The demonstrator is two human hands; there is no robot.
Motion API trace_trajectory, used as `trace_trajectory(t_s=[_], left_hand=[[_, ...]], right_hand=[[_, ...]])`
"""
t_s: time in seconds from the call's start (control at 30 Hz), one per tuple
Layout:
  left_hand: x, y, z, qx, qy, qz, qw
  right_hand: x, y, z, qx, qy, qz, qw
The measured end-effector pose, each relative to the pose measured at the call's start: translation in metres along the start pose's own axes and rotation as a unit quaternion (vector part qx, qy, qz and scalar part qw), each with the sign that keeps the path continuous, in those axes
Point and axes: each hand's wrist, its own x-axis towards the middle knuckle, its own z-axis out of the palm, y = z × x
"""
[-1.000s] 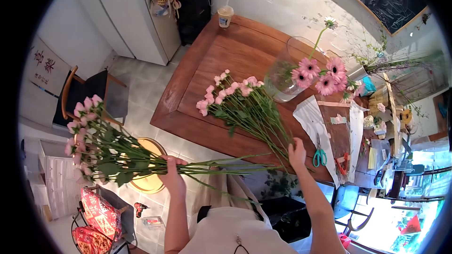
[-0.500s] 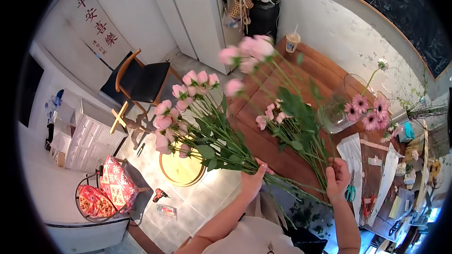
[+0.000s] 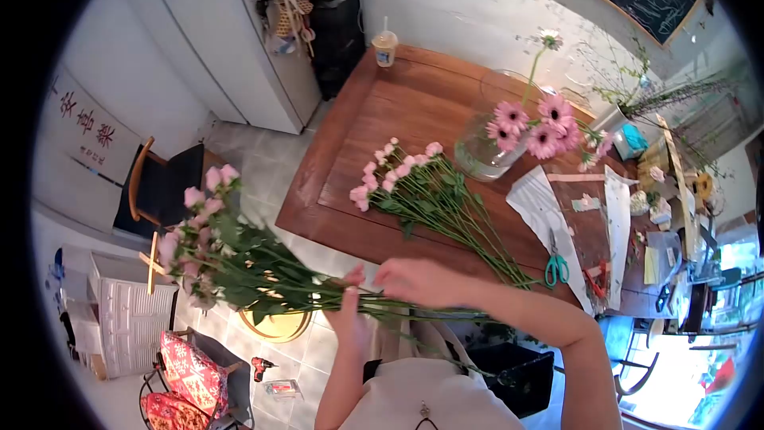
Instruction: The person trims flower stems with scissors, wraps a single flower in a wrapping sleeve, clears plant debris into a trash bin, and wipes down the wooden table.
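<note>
My left hand [image 3: 348, 310] is closed around the stems of a large bunch of pink roses [image 3: 211, 207], which leans to the left over the floor. Its leafy stems [image 3: 278, 267] run back across my lap. Just right of the left hand, my right hand [image 3: 418, 280] is over the stems; its fingers are blurred and partly hidden. On the wooden table [image 3: 350, 119] ahead lies a loose bundle of smaller pink flowers [image 3: 398, 171] with long green stems. Behind it a clear glass vase [image 3: 477, 151] stands near pink gerberas [image 3: 545, 127].
Teal scissors [image 3: 556, 269] lie by white paper [image 3: 541, 207] at the table's right. A drink cup [image 3: 385, 49] stands at the far corner. Below are a black bin [image 3: 509, 374], a drill [image 3: 261, 367] on the floor and a patterned cushion [image 3: 195, 370]. A chair [image 3: 159, 183] stands left.
The roses my right hand held up apart no longer show separately. That hand has moved left beside my left hand, and the bunch has swung left and lower. The view has turned right.
</note>
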Motion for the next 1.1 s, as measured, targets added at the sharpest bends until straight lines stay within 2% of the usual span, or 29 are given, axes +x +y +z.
trace_trajectory(t_s=[0.03,0.1,0.13,0.17,0.23,0.3,0.4,0.5,0.57,0.6,0.7,0.73,0.77,0.83,0.93,0.97,1.03,1.1], left_hand=[[-0.003,0.006,-0.003,-0.028,0.051,-0.056,0.997],[-0.001,0.004,-0.028,-0.028,0.053,-0.069,0.996],[-0.001,0.004,-0.032,-0.033,0.068,-0.068,0.995],[0.000,0.004,-0.035,-0.039,0.081,-0.066,0.994],[0.001,0.010,-0.035,-0.031,0.074,-0.054,0.995],[0.002,0.014,-0.033,-0.030,0.072,-0.039,0.996],[0.006,0.006,-0.050,-0.004,0.071,-0.049,0.996],[0.013,0.001,-0.057,0.013,0.096,-0.063,0.993],[0.016,0.006,-0.048,-0.002,0.089,-0.051,0.995],[0.017,0.005,-0.047,-0.003,0.080,-0.056,0.995],[0.018,-0.002,-0.040,0.032,0.055,-0.070,0.996],[0.018,-0.002,-0.036,0.071,0.043,-0.087,0.993],[0.016,-0.002,-0.026,0.070,0.076,-0.125,0.987],[0.014,-0.019,-0.022,0.022,0.070,-0.123,0.990],[0.010,-0.021,-0.002,-0.016,0.027,-0.130,0.991],[0.011,-0.024,0.001,-0.027,-0.004,-0.124,0.992],[0.010,-0.020,0.012,-0.058,-0.040,-0.145,0.987],[0.011,-0.018,0.014,-0.075,-0.071,-0.142,0.984]], right_hand=[[-0.001,0.016,-0.021,0.012,0.005,0.040,0.999],[-0.015,0.083,-0.058,-0.066,0.113,0.198,0.971],[-0.031,0.130,-0.067,-0.197,0.197,0.224,0.934],[-0.055,0.169,-0.076,-0.264,0.224,0.267,0.899],[-0.106,0.249,-0.071,-0.358,0.229,0.371,0.825],[-0.142,0.284,-0.065,-0.388,0.200,0.422,0.795],[-0.160,0.302,-0.072,-0.305,0.251,0.308,0.865],[-0.161,0.278,-0.083,-0.204,0.408,0.201,0.867],[-0.157,0.231,-0.095,-0.155,0.412,0.246,0.863],[-0.157,0.218,-0.097,-0.185,0.417,0.214,0.864],[-0.144,0.149,-0.091,-0.106,0.447,0.174,0.871],[-0.138,0.128,-0.086,-0.157,0.438,0.155,0.872],[-0.137,0.125,-0.082,-0.065,0.417,0.160,0.892],[-0.109,0.078,-0.065,0.071,0.411,0.088,0.904],[-0.072,0.049,-0.046,-0.014,0.359,-0.020,0.933],[-0.060,0.020,-0.041,0.046,0.325,-0.002,0.945],[-0.037,0.002,-0.032,-0.059,0.295,-0.073,0.951],[-0.020,-0.001,-0.020,-0.055,0.252,-0.095,0.962]])
